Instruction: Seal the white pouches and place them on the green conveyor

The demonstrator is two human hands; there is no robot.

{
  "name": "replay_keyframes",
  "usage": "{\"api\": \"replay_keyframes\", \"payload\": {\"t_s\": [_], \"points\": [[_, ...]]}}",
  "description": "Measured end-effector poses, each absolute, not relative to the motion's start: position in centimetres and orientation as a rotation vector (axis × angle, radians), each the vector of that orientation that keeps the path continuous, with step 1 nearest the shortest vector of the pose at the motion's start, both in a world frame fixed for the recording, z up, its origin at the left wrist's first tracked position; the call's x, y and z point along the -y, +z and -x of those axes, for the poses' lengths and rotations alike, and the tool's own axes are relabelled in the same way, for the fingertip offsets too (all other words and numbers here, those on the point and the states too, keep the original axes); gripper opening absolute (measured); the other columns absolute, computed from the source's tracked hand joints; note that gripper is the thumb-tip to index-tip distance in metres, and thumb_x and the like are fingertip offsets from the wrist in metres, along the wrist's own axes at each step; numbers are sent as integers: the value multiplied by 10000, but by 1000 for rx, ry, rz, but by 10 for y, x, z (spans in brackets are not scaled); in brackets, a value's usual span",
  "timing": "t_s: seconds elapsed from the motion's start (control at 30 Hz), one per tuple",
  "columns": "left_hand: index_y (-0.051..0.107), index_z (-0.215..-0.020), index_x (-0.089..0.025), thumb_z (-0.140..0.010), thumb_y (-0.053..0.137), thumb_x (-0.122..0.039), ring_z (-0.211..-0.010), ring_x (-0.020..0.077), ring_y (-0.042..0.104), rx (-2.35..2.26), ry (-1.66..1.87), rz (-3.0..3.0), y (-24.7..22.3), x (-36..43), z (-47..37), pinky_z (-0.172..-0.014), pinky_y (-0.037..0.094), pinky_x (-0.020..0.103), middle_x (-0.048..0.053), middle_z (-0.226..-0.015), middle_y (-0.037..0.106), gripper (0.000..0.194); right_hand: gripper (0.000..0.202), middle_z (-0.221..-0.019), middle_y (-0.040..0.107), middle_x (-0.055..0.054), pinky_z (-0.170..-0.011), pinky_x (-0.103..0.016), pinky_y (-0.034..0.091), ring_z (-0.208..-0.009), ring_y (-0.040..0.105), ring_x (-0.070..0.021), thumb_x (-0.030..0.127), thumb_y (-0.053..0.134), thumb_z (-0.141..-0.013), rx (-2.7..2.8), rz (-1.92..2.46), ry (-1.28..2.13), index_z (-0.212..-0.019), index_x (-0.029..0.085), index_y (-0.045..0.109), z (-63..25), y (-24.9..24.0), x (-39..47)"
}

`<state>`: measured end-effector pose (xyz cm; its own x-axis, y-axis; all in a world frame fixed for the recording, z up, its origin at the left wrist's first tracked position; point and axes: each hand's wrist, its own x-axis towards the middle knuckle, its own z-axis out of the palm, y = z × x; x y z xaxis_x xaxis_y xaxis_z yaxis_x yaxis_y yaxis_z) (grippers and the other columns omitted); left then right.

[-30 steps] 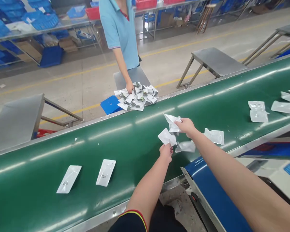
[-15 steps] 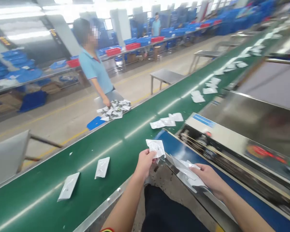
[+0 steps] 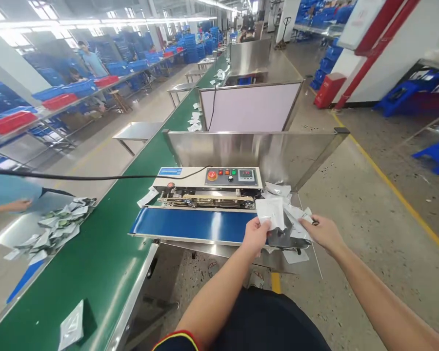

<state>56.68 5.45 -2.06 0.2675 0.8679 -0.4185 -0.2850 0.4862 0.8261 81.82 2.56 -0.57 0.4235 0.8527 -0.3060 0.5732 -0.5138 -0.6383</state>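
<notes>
My left hand [image 3: 255,236] pinches a white packet [image 3: 270,212] at its lower edge, over the right end of the blue belt [image 3: 190,224]. Just to the right, my right hand [image 3: 324,233] has its fingers closed on several white packets [image 3: 295,219]. More white packets [image 3: 278,190] lie behind them, beside the sealing machine [image 3: 208,177], whose panel shows a red knob, small buttons and a lit display. Below my hands another packet [image 3: 296,256] lies near the metal edge.
On the left runs a green conveyor [image 3: 113,253] with a loose packet [image 3: 71,325]. Beyond it a person's arm [image 3: 7,205] is beside a packet pile [image 3: 54,226]. Metal panels [image 3: 234,151] stand behind the machine, and a black cable [image 3: 95,176] crosses the view.
The view has swung right to the machine. Both hands are now over the right end of the blue belt, still with packets, and are closer together.
</notes>
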Motion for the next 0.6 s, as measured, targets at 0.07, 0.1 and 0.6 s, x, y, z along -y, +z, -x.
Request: {"api": "replay_keyframes", "payload": {"t_s": [0.07, 0.1, 0.6], "points": [[837, -1029, -132, -893, 888, -393, -763, 195, 706, -1125, 807, -701, -38, -53, -589, -657, 533, 266, 127, -958, 839, 299, 504, -759, 749, -54, -632, -344, 468, -702, 685, -283, 697, 654, -806, 1214, 2182, 944, -898, 218, 782, -819, -15, -30], [831, -1008, -137, -904, 874, -374, -726, 188, 698, -1189, 770, -699, -46, -52, -595, -628, 526, 259, 120, -930, 836, 263, 525, -776, 754, -51, -646, -342, 472, -712, 686, -278, 714, 650, -810, 1222, 2151, 989, -914, 217, 783, -817, -19, -31], [811, -920, -188, -884, 842, -289, -957, 263, 751, -1469, 679, -926, -50, -54, -539, -844, 587, 302, 116, -983, 834, 111, 760, -1267, 786, -169, -838, -399, 562, -1018, 759, -344, 818, 558, -980, 985, 2238, 830, -1423, 216, 691, -810, -41, -34]]}}
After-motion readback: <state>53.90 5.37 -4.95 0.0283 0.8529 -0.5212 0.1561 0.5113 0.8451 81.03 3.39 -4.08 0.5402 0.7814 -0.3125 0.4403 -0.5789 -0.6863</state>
